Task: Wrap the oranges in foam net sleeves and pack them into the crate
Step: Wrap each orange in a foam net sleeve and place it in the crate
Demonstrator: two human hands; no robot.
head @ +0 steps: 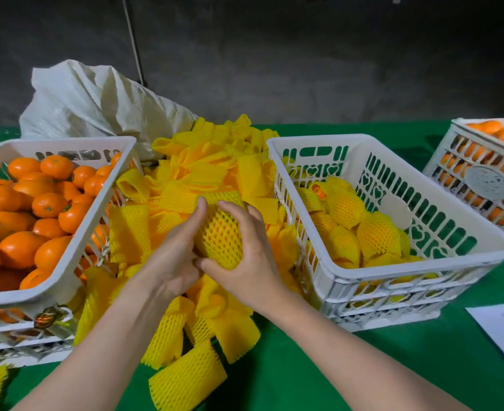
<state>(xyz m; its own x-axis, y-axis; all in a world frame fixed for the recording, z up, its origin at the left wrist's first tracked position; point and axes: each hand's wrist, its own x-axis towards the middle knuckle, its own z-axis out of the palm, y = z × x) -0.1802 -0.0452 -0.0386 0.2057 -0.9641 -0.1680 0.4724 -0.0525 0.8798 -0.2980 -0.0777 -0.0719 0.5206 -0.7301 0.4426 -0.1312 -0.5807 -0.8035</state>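
Orange [219, 232] in a yellow foam net sleeve sits between both hands, over the heap of loose sleeves [185, 336] on the green table [304, 366]. Nearest, both arms reach in from 6 o'clock. The left hand [173, 256] hugs the orange from 9 o'clock, with its thumb lying up the side and its fingers curled in at the near end. The right hand [250, 256] hugs it from 3 o'clock, thumb at the near end and fingers bent over the far end. Both hands wrap round it, and neither is spread flat. The sleeve's long way runs from 6 o'clock to 12 o'clock, so its two open ends point near and far. Orange skin peeks through the holes, so I think the sleeve is pulled on all the way. The packing crate [319, 138] lies at 3 o'clock from the orange, just beside the right hand, so that hand is the closer one to carry it over. It already holds wrapped oranges [345, 229]. At 9 o'clock stands a crate of bare oranges [22, 298]. Farther off are a white sack [90, 102] at 11 o'clock and another full crate [482, 179] at 2 o'clock
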